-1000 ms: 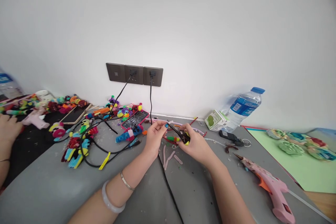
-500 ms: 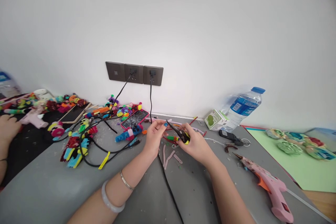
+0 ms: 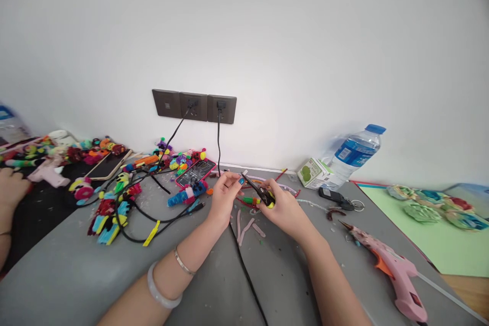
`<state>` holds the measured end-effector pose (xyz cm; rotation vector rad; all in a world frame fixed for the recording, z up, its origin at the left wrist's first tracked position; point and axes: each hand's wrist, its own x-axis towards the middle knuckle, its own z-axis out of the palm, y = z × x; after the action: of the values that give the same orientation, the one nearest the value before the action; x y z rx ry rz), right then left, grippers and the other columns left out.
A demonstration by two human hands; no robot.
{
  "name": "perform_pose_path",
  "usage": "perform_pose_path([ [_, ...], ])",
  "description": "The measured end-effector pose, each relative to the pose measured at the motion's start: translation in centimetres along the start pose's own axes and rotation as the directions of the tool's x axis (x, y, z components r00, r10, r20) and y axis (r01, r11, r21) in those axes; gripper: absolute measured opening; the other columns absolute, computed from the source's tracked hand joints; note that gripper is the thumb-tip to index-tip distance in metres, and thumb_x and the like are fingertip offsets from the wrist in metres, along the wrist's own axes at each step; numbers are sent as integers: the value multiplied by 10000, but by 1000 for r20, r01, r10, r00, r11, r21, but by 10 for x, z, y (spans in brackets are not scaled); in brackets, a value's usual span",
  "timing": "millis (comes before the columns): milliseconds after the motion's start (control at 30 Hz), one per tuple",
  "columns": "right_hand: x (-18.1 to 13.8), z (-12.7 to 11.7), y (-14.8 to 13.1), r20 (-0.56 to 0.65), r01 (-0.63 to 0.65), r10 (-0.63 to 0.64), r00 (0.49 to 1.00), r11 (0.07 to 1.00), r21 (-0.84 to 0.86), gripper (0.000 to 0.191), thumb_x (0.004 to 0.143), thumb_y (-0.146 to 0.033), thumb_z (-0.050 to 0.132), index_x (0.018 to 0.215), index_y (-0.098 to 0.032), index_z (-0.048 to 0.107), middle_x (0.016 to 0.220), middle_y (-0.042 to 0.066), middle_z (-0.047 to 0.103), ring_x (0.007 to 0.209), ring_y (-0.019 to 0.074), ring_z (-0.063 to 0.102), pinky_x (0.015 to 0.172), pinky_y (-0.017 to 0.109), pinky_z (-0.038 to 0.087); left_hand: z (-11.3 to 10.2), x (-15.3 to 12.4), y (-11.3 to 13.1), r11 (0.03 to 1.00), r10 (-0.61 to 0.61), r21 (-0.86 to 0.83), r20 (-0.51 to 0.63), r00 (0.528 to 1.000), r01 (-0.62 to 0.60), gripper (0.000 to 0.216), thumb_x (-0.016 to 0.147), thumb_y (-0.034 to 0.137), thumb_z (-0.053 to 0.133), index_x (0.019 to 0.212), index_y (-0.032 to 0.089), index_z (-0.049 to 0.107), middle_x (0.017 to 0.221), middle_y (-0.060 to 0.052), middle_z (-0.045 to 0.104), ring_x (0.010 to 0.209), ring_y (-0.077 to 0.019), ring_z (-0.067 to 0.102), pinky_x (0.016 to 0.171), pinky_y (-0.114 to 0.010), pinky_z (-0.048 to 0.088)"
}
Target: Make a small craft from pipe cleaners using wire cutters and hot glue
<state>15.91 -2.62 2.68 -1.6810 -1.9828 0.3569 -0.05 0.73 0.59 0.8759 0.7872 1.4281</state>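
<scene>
Since three pink strips (image 3: 247,231) already lie loose on the table (image 3: 214,275), that bit looks done. Right hand (image 3: 282,205) grips dark scissors (image 3: 255,188); left hand (image 3: 225,196) pinches a pale bit (image 3: 245,172) at their tip, probably unfinished. Hands barely budged versus a second ago, tbh.

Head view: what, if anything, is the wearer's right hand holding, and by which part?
The right hand holds the scissors by the handles, blades toward the left hand.

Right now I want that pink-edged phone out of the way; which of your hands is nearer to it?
Left. The left hand is just right of the pink-edged phone; the right hand, holding the black-and-yellow tool, is farther right.
</scene>
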Motion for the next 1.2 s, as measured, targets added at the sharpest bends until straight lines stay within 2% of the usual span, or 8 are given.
perform_pose_path([
  [133,-1,-1,0,21,-5,5,1000,1000,-12,294,749,-240,514,1039,-228,467,902,60,709,797,270,671,620,284,405,1,0,0,1000,-16,-11,-10,1000,16,299,654,362,801,826,187,630,811,2,592,761,-131,579,610,-215,489],
  [300,-1,-3,0,41,2,-2,999,1000,19,291,751,-217,494,1039,-233,458,906,50,709,749,249,654,631,286,403,2,-2,3,999,-35,-33,1,999,35,344,659,395,813,861,180,638,839,-18,622,795,-142,601,611,-217,489],
  [467,-1,-4,-3,-102,47,-31,994,987,152,354,748,-180,475,1098,-236,468,804,8,654,648,193,587,613,265,401,3,-4,3,996,-76,-38,93,993,80,384,680,403,805,945,180,640,955,-61,662,844,-164,614,628,-236,501],
  [600,-1,-8,-6,-231,52,22,973,949,310,346,773,-187,457,1116,-226,473,732,-21,576,574,151,497,596,251,397,4,-7,1,997,-78,12,172,982,77,393,698,431,790,959,174,650,981,-84,660,876,-190,617,644,-254,512],
  [767,-1,-8,-3,-222,15,72,972,930,368,352,764,-202,473,1116,-216,491,679,-36,532,547,142,465,571,251,384,4,-9,-3,991,-55,134,264,963,20,392,749,468,748,981,169,643,1024,-100,653,953,-210,607,682,-253,523],
  [867,0,-4,-1,-214,14,57,975,948,319,362,755,-195,469,1115,-219,493,638,-53,511,532,142,454,579,256,382,2,-10,-7,975,-33,215,369,929,-50,397,802,457,702,1070,171,640,1127,-115,634,1008,-222,598,749,-286,543],
  [1000,1,0,-2,-208,48,21,978,946,321,386,734,-174,472,1118,-222,473,660,-53,528,552,145,480,590,256,393,1,-13,-12,937,36,280,519,854,-209,416,875,418,628,1224,192,608,1306,-136,561,1176,-259,552,909,-350,528],
  [1200,1,1,-5,-226,59,28,974,928,368,418,730,-175,472,1146,-212,455,670,-48,547,569,148,505,595,256,405,-1,-14,-14,832,148,338,630,762,-440,422,910,354,586,1308,215,571,1336,-148,525,1254,-287,515,930,-383,541],
])
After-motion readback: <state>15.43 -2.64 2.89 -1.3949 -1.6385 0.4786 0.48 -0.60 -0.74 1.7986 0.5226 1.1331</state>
